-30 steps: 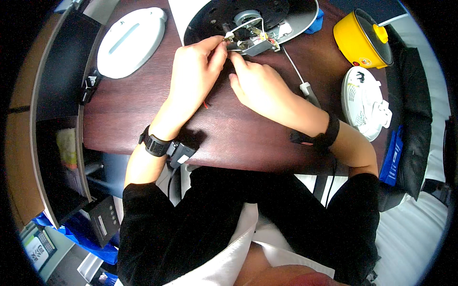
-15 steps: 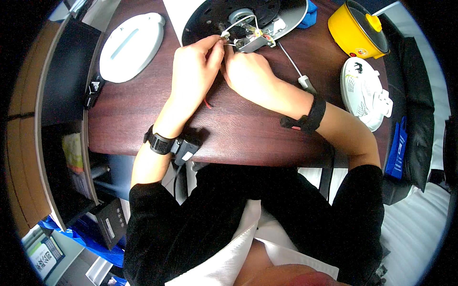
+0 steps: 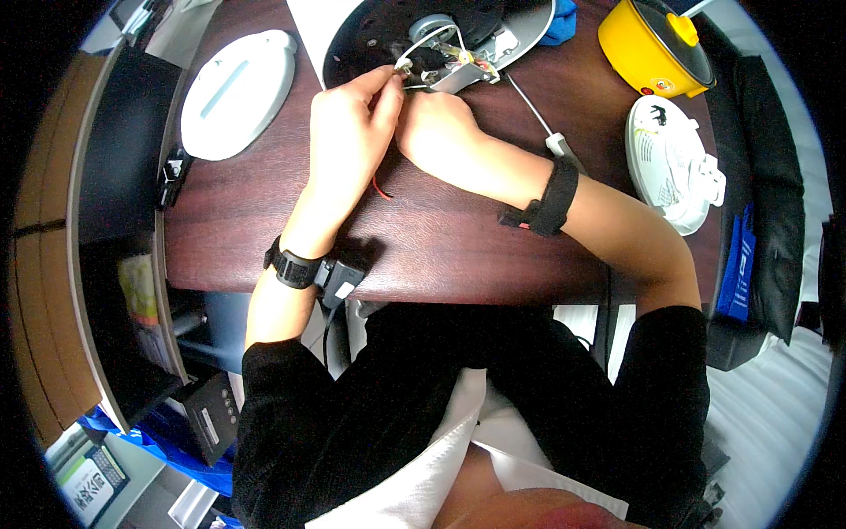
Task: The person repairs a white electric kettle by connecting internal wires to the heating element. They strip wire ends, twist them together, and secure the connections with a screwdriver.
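Observation:
An opened appliance [image 3: 361, 44] with a round black interior lies at the top, with white wires, a metal bracket [image 3: 454, 78] and small fittings inside. My left hand [image 3: 348, 132] is closed, its thumb and forefinger pinching a small wire end [image 3: 401, 72] at the bracket's left. Beside it, my right hand [image 3: 436, 132] is curled, fingertips hidden behind the left; what they hold I cannot make out. A short red wire [image 3: 382, 192] lies below my hands. A screwdriver [image 3: 557, 145] with a pale handle lies right of my right hand, its shaft pointing up toward the bracket.
A white oval cover [image 3: 233, 97] lies at left on the dark wooden table [image 3: 476, 256]. At right are a yellow pot [image 3: 639, 53], another white plastic part [image 3: 661, 167] and a blue bag [image 3: 736, 264]. Blue cloth [image 3: 557, 22] sits behind the appliance; shelving [image 3: 115, 150] borders the left.
My right hand has shifted left and curled in against my left hand, its forefinger now hidden. My left hand keeps its pinch. The view has shifted slightly, moving the table's contents upward.

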`<state>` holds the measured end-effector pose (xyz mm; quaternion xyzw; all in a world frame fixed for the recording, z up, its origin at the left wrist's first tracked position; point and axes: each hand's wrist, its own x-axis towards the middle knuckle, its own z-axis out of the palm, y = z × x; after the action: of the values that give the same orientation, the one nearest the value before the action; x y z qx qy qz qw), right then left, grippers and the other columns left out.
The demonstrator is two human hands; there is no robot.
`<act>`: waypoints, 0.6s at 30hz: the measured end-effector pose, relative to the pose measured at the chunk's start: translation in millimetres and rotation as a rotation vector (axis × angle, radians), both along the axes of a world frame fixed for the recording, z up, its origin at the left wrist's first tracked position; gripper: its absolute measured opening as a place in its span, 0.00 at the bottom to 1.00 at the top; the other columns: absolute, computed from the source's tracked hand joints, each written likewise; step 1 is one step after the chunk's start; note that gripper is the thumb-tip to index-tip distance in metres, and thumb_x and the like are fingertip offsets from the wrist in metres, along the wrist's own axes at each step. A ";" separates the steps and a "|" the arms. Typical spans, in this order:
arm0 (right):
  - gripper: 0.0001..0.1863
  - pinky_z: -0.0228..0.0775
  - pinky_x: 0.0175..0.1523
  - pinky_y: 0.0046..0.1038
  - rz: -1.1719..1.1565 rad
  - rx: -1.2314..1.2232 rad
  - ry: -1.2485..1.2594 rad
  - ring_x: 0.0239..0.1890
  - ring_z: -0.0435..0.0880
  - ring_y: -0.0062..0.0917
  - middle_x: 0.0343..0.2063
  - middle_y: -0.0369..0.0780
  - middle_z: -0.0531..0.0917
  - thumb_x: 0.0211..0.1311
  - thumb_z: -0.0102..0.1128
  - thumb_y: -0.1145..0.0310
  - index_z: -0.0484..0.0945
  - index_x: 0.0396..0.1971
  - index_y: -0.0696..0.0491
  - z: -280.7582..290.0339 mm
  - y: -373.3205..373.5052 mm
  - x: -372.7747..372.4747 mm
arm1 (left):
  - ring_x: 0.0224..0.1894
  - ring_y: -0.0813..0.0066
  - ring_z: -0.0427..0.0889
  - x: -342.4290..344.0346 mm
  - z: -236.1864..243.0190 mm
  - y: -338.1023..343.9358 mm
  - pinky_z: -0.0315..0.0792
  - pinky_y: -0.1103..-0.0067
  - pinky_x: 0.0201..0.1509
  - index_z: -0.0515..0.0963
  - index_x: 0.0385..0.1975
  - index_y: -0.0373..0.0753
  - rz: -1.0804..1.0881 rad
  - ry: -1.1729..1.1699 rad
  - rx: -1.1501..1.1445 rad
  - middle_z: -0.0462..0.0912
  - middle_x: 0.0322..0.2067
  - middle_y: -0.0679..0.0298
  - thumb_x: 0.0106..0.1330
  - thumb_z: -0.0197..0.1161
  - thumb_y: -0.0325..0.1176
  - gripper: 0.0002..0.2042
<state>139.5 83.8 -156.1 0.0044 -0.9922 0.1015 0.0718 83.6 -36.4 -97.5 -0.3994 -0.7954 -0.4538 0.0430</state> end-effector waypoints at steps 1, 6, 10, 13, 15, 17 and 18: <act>0.09 0.80 0.32 0.38 0.013 0.023 -0.014 0.28 0.87 0.36 0.25 0.45 0.85 0.55 0.54 0.69 0.82 0.28 0.57 4.9 -0.5 0.5 | 0.25 0.60 0.85 -2.3 -1.8 -0.8 0.75 0.75 0.29 0.82 0.39 0.33 -0.004 -0.003 0.000 0.81 0.23 0.47 0.64 0.60 0.32 0.11; 0.09 0.80 0.29 0.38 -0.012 -0.053 0.077 0.24 0.86 0.38 0.22 0.46 0.84 0.57 0.52 0.70 0.80 0.28 0.59 5.3 1.8 9.0 | 0.24 0.61 0.85 -1.0 -0.3 -1.4 0.76 0.75 0.30 0.82 0.40 0.32 0.003 0.002 -0.008 0.81 0.23 0.47 0.65 0.60 0.32 0.11; 0.08 0.80 0.26 0.36 -0.108 -0.022 0.204 0.21 0.86 0.37 0.20 0.47 0.83 0.57 0.53 0.72 0.78 0.28 0.61 11.3 8.5 21.5 | 0.24 0.64 0.85 3.9 5.0 0.8 0.75 0.75 0.29 0.82 0.40 0.33 0.004 -0.016 -0.020 0.81 0.22 0.49 0.65 0.59 0.32 0.11; 0.08 0.79 0.23 0.36 -0.073 0.059 0.164 0.21 0.85 0.35 0.19 0.46 0.82 0.56 0.53 0.73 0.77 0.32 0.62 13.7 8.2 24.2 | 0.21 0.73 0.82 -0.6 -1.9 -3.3 0.74 0.75 0.29 0.82 0.40 0.34 -0.002 0.017 -0.027 0.79 0.18 0.53 0.66 0.59 0.33 0.11; 0.10 0.78 0.22 0.35 -0.077 0.087 0.180 0.20 0.85 0.34 0.19 0.45 0.83 0.57 0.53 0.72 0.77 0.34 0.63 18.2 3.4 24.7 | 0.20 0.78 0.80 -0.8 -0.5 -5.4 0.73 0.78 0.27 0.83 0.40 0.33 0.026 0.002 -0.050 0.78 0.16 0.57 0.66 0.59 0.32 0.10; 0.10 0.77 0.22 0.34 -0.110 0.051 0.265 0.20 0.85 0.33 0.21 0.45 0.84 0.56 0.54 0.71 0.78 0.32 0.62 13.0 -1.0 18.7 | 0.19 0.82 0.78 1.4 2.5 -2.4 0.71 0.80 0.26 0.83 0.39 0.33 0.043 -0.031 -0.049 0.78 0.15 0.59 0.67 0.59 0.31 0.10; 0.09 0.77 0.23 0.35 -0.094 0.072 0.212 0.21 0.85 0.32 0.22 0.44 0.84 0.55 0.55 0.70 0.79 0.30 0.60 9.0 -0.3 18.8 | 0.18 0.83 0.77 1.8 1.8 -1.0 0.70 0.82 0.24 0.83 0.39 0.33 0.027 -0.037 -0.053 0.78 0.15 0.61 0.67 0.59 0.31 0.09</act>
<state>158.3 83.5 -147.1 -0.0289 -0.9812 0.0614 0.1807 85.4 -37.4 -95.6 -0.3810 -0.8131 -0.4395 0.0239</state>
